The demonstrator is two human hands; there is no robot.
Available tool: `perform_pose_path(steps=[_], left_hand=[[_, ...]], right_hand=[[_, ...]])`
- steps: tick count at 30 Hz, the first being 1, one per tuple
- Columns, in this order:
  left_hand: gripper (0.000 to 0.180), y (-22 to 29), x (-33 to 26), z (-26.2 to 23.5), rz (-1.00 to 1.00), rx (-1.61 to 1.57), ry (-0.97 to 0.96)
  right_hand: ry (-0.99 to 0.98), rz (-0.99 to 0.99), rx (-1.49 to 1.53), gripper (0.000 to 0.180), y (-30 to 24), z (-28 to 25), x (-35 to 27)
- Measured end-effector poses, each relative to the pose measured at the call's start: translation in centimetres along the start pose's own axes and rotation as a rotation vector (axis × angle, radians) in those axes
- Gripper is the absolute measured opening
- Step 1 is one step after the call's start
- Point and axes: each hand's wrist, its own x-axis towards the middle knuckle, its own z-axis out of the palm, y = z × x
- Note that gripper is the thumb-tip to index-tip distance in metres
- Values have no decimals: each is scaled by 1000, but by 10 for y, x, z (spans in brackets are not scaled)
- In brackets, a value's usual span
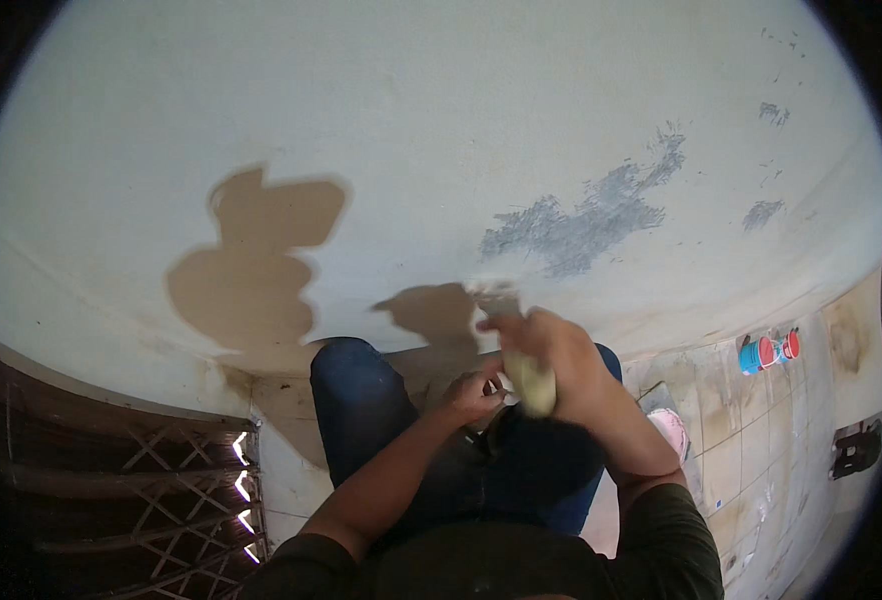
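Note:
My right hand (561, 360) is wrapped round the pale yellow handle of a scraper (533, 388), which is somewhat blurred. The scraper's flat, wide end meets the lower part of the pale wall (411, 130) in front of me. Below and left of it, my left hand (473, 397) sits between my knees with its fingers curled together. Something small and whitish shows at those fingertips, too small to name. On the wall, up and right of the scraper, spreads a rough grey patch (601, 215) where the surface coat is gone.
Smaller grey spots (764, 213) mark the wall at right. Two blue tubs with red lids (758, 355) stand on the tiled floor (726, 460). A round pinkish container (669, 430) is beside my right arm. A dark folding lattice gate (151, 480) is at left.

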Motion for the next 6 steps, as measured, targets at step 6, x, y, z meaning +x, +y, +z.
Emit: perform_pose_path(steps=[6], left_hand=[[47, -109, 19, 42, 335, 355, 90]], right_hand=[[-631, -15, 230, 48, 11, -29, 13]])
